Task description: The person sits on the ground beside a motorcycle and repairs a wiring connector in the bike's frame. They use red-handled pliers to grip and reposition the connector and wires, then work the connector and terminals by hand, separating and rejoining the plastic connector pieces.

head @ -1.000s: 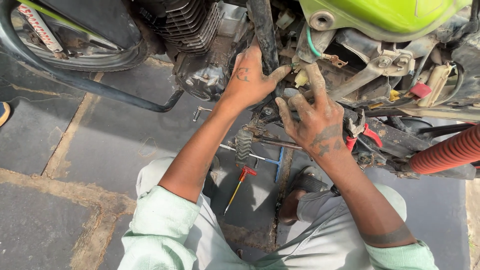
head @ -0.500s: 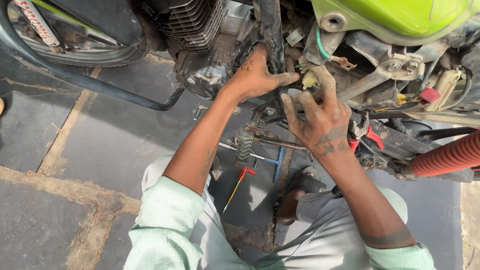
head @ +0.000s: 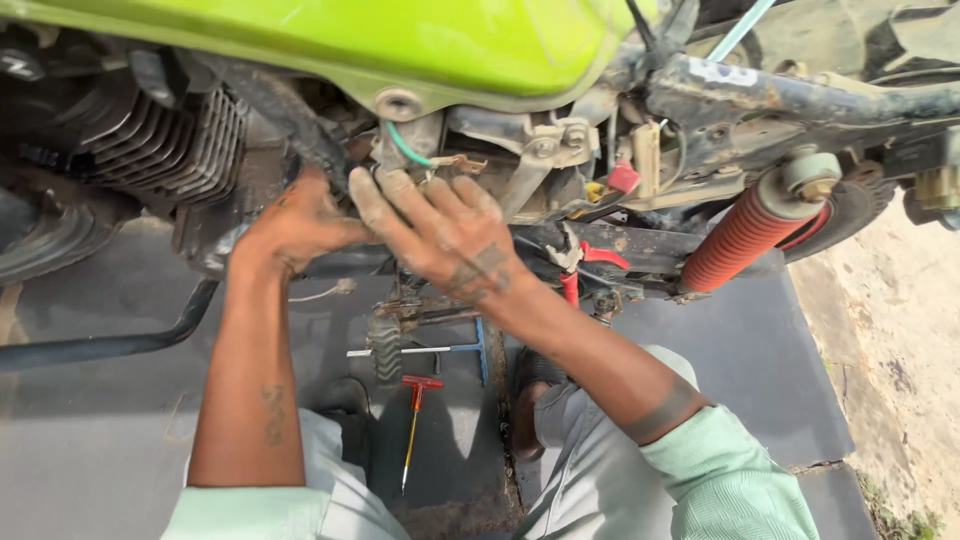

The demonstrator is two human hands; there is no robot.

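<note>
A motorcycle with a green tank (head: 400, 45) stands in front of me, its finned engine (head: 170, 140) at the left. My left hand (head: 300, 222) is curled around a dark frame tube (head: 285, 115) just right of the engine. My right hand (head: 445, 235) lies beside it with fingers spread, fingertips pressed on parts under the tank near a green wire (head: 400, 148). What the fingertips touch is hidden. Both hands are grimy.
A red rear shock spring (head: 745, 235) slants at the right. On the grey paving lie a red-handled T tool (head: 415, 415) and a blue-handled T wrench (head: 440, 350). Red-handled pliers (head: 580, 270) hang on the frame. A black exhaust pipe (head: 100, 345) runs left.
The view has moved right and closer to the bike. Both hands stay at the frame; my right hand has slid left against the left hand.
</note>
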